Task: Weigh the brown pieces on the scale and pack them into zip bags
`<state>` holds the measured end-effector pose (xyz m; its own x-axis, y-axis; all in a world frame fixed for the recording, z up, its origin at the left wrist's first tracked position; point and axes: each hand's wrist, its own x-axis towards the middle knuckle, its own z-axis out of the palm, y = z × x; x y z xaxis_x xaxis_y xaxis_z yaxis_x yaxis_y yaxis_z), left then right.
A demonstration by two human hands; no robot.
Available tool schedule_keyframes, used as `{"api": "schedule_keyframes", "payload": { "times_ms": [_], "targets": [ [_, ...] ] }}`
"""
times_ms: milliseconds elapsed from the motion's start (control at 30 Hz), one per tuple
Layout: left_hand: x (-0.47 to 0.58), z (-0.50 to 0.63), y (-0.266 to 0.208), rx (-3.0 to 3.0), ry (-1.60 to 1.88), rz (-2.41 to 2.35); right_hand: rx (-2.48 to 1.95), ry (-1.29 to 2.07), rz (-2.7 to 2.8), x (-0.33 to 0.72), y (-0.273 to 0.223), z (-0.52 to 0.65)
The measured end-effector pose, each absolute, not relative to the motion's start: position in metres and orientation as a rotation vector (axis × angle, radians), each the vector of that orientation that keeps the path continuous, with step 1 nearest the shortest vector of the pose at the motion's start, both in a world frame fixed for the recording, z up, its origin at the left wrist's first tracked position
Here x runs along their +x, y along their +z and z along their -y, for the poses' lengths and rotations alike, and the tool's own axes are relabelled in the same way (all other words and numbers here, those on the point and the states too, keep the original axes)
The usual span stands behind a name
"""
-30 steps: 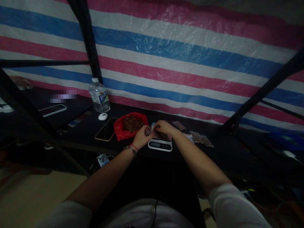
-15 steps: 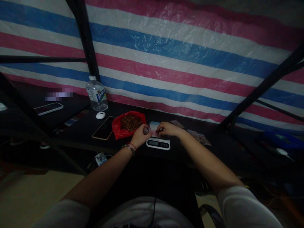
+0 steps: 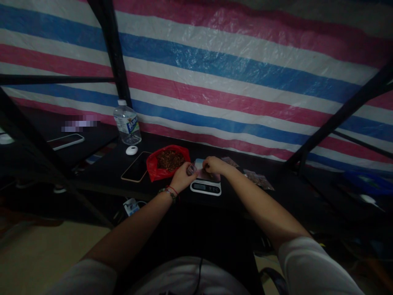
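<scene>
My left hand (image 3: 182, 177) is closed round a small clear cup (image 3: 190, 169), held by the left edge of a kitchen scale (image 3: 205, 188). The scale is white in front with a dark display strip, and its platform looks shiny. Over the platform, my right hand (image 3: 213, 164) has its fingers curled together; whatever is between them is hidden. Just left of the cup lies an open red bag (image 3: 153, 169) full of small brown pieces (image 3: 170, 159). To the right of my right hand are flat clear packets (image 3: 258, 179) with brownish contents.
A phone (image 3: 135, 166) lies left of the red bag, with a white earbud case (image 3: 132, 150) and a clear plastic bottle (image 3: 127, 123) behind it. Another phone (image 3: 66, 141) is farther left. Black metal posts (image 3: 112, 53) frame the desk before a striped sheet (image 3: 215, 90).
My right hand has shifted slightly up and left over the scale, showing more of its platform. The left hand still holds the cup. The whole view has shifted a little.
</scene>
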<state>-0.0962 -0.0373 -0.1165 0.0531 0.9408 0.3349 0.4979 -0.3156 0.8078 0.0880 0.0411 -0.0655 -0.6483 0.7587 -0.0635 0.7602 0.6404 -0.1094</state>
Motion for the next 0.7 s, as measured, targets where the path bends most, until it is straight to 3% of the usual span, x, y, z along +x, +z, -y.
{"api": "schedule_keyframes", "payload": {
  "times_ms": [333,700],
  "targets": [
    [-0.097,0.035,-0.119,1.864,1.228,-1.409,1.312,-0.715,-3.163,0.056,-0.037,-0.014],
    [-0.096,0.032,-0.124,1.835,1.255,-1.369,1.23,-0.711,-3.178,0.042,-0.04,-0.004]
  ]
}}
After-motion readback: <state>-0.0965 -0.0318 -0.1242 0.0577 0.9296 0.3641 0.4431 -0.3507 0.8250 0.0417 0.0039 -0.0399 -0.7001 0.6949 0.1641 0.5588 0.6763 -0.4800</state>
